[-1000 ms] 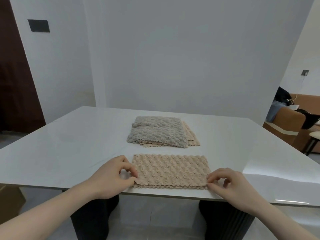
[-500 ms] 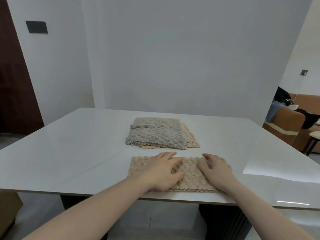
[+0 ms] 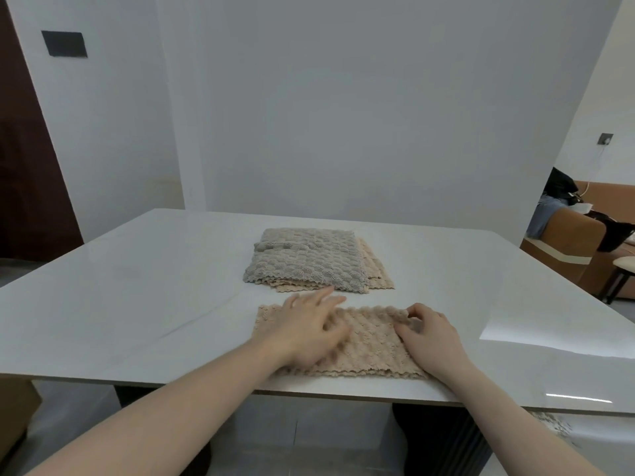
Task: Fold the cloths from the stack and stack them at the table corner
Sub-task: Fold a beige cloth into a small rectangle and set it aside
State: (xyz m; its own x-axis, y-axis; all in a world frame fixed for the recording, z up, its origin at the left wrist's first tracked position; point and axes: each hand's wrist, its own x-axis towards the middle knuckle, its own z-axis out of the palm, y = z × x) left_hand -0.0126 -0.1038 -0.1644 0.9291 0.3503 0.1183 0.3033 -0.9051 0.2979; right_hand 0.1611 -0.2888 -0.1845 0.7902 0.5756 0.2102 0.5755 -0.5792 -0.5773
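A beige textured cloth (image 3: 369,345), folded into a long strip, lies at the near edge of the white table (image 3: 137,304). My left hand (image 3: 309,334) lies flat on its left half with fingers spread. My right hand (image 3: 429,333) rests on the cloth's right end with its fingertips curled onto the fabric there; a pinch is not clear. Behind, a stack of cloths (image 3: 309,259) sits mid-table, a grey one on top and beige ones (image 3: 376,273) showing under it.
A white wall stands just behind the table. Brown seats (image 3: 567,249) with dark clothes on them stand to the right. A dark door is at the far left. Dark table legs show below the near edge.
Both hands moved from the cloth's two ends onto its top. The left hand now lies flat on it, and the right hand has shifted toward the right end.
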